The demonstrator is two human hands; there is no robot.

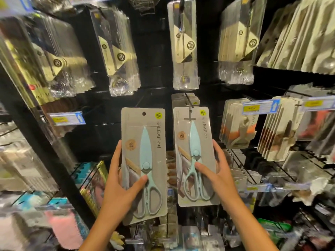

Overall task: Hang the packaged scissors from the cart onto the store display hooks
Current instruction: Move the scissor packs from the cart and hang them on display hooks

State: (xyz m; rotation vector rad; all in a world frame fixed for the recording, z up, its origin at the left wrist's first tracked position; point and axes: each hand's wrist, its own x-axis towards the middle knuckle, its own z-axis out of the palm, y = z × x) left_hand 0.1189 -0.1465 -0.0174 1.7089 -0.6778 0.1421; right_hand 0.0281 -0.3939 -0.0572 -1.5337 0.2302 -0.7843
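While my left grip [125,180] pinches one flat scissors pack [144,165] by its lower left edge, thumb curled across the front near the pivot and fingers behind the card, my right grip [215,171] holds a second scissors pack [195,156] the same way, thumb on the blister by the pivot, fingers wrapped round the right edge. Both cards are stiff grey board with rounded corners and a clear glossy blister moulded over pale blue scissors, blades pointing up, loop handles down. Above my right grip, the card's T-shaped slot sits on the tip of a thin metal hook [188,101], in front of a stack of matching cards [184,99] already hanging there. Above my left grip, the round punched hole [144,113] at the card's top is free, with only dark back panel behind it. A narrow gap separates the inner edges of the two cards. Left of my left grip a black upright post [45,142] slants past, with a blue price tag [67,119] up beside it. Right of my right grip, rows of other carded goods [235,124] hang close on wire hooks; above, crinkly clear bags with gold labels [184,46] hang down.
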